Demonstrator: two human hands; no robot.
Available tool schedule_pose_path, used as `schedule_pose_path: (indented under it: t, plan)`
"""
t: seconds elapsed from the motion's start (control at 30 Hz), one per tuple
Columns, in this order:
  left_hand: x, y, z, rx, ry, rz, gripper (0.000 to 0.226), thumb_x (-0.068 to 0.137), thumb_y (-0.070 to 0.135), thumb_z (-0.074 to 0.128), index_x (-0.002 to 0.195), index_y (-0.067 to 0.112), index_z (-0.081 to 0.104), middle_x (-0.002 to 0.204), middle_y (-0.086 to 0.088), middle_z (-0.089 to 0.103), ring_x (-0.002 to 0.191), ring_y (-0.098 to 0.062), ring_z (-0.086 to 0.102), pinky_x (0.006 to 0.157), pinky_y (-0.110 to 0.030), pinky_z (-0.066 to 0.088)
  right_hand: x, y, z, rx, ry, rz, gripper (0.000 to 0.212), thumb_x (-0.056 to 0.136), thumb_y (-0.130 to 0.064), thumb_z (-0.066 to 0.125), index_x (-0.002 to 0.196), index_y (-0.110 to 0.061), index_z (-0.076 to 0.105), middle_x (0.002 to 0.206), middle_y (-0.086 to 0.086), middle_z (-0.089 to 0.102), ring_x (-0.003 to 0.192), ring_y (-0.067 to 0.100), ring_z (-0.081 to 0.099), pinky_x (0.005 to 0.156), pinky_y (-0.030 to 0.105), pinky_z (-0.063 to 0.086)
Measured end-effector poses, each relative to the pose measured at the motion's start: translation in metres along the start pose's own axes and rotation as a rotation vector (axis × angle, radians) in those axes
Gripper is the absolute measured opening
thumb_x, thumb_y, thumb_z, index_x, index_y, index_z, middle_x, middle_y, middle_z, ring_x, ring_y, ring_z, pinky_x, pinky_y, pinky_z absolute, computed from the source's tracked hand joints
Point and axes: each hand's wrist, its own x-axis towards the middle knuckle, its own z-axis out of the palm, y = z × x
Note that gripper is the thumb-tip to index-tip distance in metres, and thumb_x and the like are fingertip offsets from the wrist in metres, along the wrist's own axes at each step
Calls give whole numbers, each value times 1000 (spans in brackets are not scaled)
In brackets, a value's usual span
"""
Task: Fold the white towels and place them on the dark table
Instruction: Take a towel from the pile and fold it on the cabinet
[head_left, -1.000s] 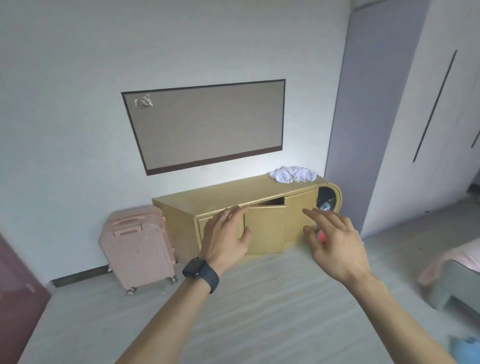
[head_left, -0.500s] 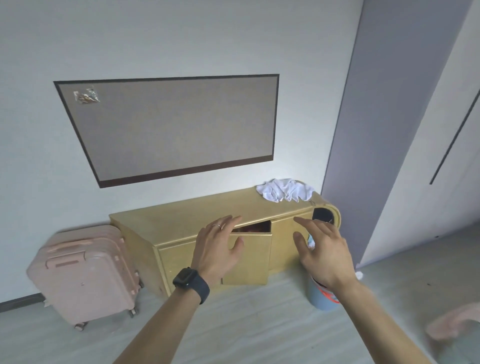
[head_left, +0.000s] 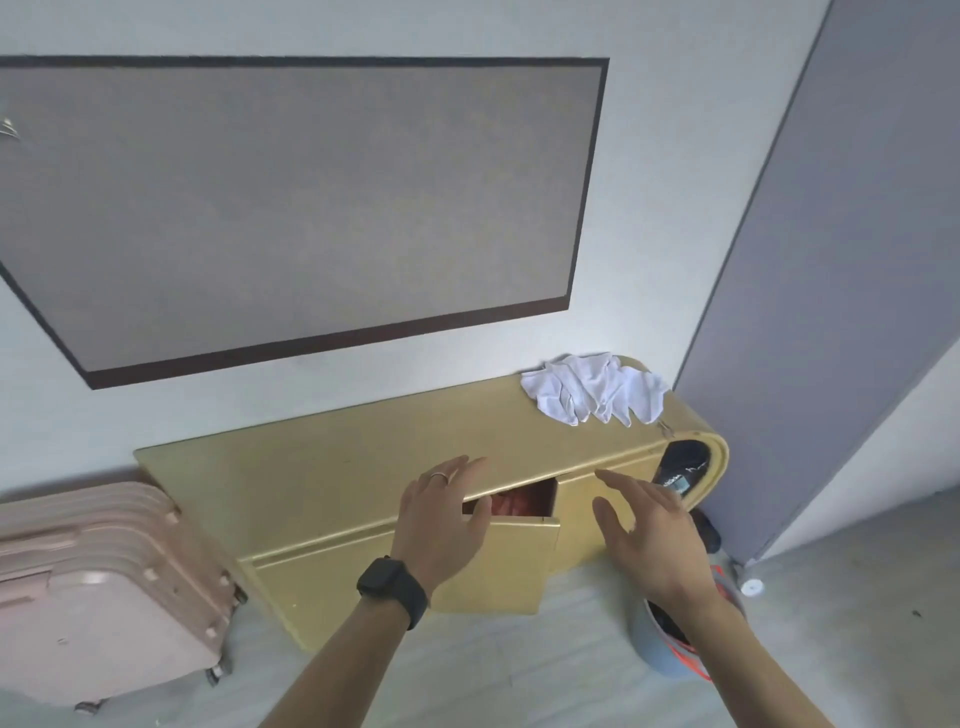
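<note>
Lying crumpled at the far right end of the yellow cabinet (head_left: 337, 467), the white towels (head_left: 595, 389) could slide off its rounded end if you snatch one corner. The heap runs longest left to right, pointing nowhere clear. Nearer, your left hand (head_left: 441, 525) and right hand (head_left: 652, 530) hover with fingers spread, holding nothing.

White towels (head_left: 597, 387) lie crumpled on the right end of the yellow cabinet (head_left: 311, 467) top. Left grip (head_left: 441, 525) and right grip (head_left: 654, 535) are held out before the cabinet, fingers straight, holding nothing. One cabinet door (head_left: 498, 566) stands ajar. Pink suitcase (head_left: 104, 597) stands at the left.
</note>
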Motion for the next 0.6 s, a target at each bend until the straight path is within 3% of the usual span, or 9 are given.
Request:
schedule_pose_path:
  t: [0.3, 0.6]
  plan:
    - [152, -41, 90, 14, -204, -83, 50, 97, 39, 47, 146, 41, 36, 153, 7, 40, 142, -13, 30, 119, -39, 21, 138, 75, 78, -13, -212, 215, 38, 95, -37, 57, 133, -32, 58, 125, -13, 62, 121, 19, 50, 100, 36, 42]
    - [322, -73, 200, 55, -258, -243, 50, 98, 38, 46, 148, 33, 39, 153, 2, 41, 140, -20, 36, 115, -38, 26, 335, 171, 178, -10, -424, 321, 37, 95, -37, 56, 130, -27, 58, 118, -11, 67, 113, 21, 59, 96, 39, 48]
